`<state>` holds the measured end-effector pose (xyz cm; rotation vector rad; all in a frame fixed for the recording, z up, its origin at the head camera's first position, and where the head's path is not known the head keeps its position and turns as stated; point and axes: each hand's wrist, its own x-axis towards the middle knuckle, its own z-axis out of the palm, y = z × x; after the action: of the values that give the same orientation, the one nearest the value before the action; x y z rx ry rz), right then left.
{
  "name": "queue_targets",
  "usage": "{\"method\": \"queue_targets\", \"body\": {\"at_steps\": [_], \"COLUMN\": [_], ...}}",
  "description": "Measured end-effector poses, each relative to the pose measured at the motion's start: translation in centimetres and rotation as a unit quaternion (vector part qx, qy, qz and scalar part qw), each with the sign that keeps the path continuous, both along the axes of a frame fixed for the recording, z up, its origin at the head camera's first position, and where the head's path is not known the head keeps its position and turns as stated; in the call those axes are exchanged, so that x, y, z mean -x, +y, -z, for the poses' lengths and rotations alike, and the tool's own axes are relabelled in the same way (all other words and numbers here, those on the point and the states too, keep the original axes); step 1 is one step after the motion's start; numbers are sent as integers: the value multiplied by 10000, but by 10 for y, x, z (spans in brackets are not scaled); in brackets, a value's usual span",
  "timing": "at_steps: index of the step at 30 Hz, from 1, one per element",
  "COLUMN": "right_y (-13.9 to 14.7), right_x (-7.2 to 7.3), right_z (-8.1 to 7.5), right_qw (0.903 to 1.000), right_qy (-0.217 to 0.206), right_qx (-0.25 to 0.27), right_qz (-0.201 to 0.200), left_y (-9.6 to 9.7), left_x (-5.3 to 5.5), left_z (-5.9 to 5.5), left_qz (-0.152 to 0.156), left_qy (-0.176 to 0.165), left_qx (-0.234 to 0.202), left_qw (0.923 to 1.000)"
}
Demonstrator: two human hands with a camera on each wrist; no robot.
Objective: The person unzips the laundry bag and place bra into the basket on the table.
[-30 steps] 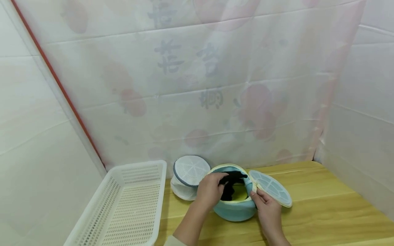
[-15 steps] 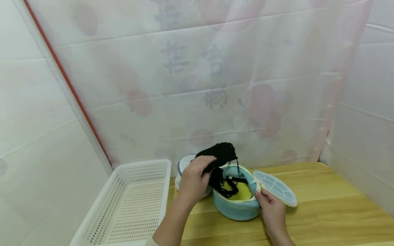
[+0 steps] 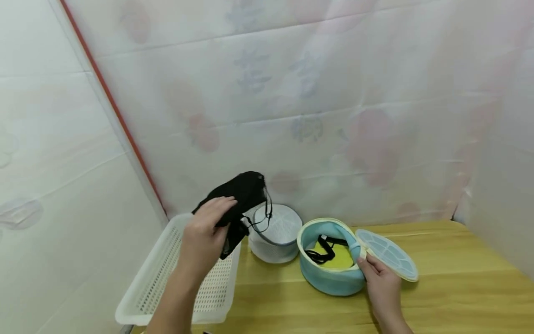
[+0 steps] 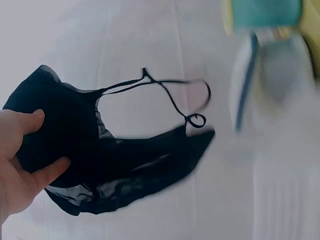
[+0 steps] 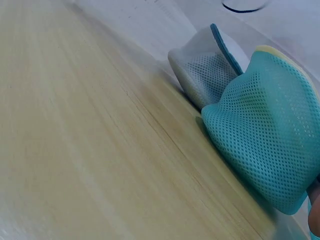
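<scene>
1. Holding the black bra [image 3: 246, 188] by its cup between thumb and fingers, the left hand [image 3: 204, 234] seems to be above the far end of the white perforated basket [image 3: 213, 294]. The grasp is one-sided, so the loose half could swing or slip out, I think.
2. The right hand [image 3: 384, 283] pinches the yellow rim of the blue mesh laundry bag [image 3: 331, 282]. If it pulls sideways, the soft bag may tilt or the open lid [image 3: 388, 254] may fold over the mouth.
3. Inside this bag, black straps [image 3: 327, 253] lie upon a yellow piece [image 3: 342, 260]; being loose, they could tangle or catch the zip.
4. Farther, the bra's strap loops pass before the white mesh bag [image 3: 273, 253]; they might snag its edge. I cannot tell if they touch it.
5. The left wrist view shows the strap loops and the grasped cup closely. The right wrist view shows the blue bag's outer wall, with only a fingertip. Only the head view shows clearly the bag's contents.
</scene>
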<state>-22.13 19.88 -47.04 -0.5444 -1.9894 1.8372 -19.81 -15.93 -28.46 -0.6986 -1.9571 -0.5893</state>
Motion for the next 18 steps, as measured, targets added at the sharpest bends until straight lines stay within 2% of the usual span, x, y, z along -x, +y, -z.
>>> {"method": "queue_targets", "body": {"at_steps": [3, 6, 8, 10, 11, 13, 16, 18], "right_y": [8, 14, 16, 17, 17, 18, 19, 20], "right_x": [-3, -5, -5, -6, -6, -7, -8, -9], "right_z": [-1, -1, -1, 0, 0, 2, 5, 6], "right_qw": [9999, 9997, 9996, 9994, 9992, 9991, 9990, 9991], "right_qy": [0, -27, -89, -166, -219, -260, -288, -212], "right_qx": [46, 94, 109, 101, 90, 77, 115, 150], "right_qz": [163, 231, 263, 294, 308, 319, 322, 340], "left_y": [-20, -37, -46, -53, -56, -59, -60, -61], "left_x": [-5, -9, -11, -12, -12, -13, -11, -8], "left_z": [8, 23, 36, 49, 56, 69, 85, 92], "left_qz": [-381, -802, -1064, -1317, -1411, -1599, -1855, -1937], "left_qy": [-204, -525, -812, -1275, -1554, -2227, -3183, -3632], "left_qx": [64, 266, 426, 627, 729, 924, 1223, 1363], "left_qw": [9990, 9950, 9901, 9811, 9750, 9572, 9216, 9011]}}
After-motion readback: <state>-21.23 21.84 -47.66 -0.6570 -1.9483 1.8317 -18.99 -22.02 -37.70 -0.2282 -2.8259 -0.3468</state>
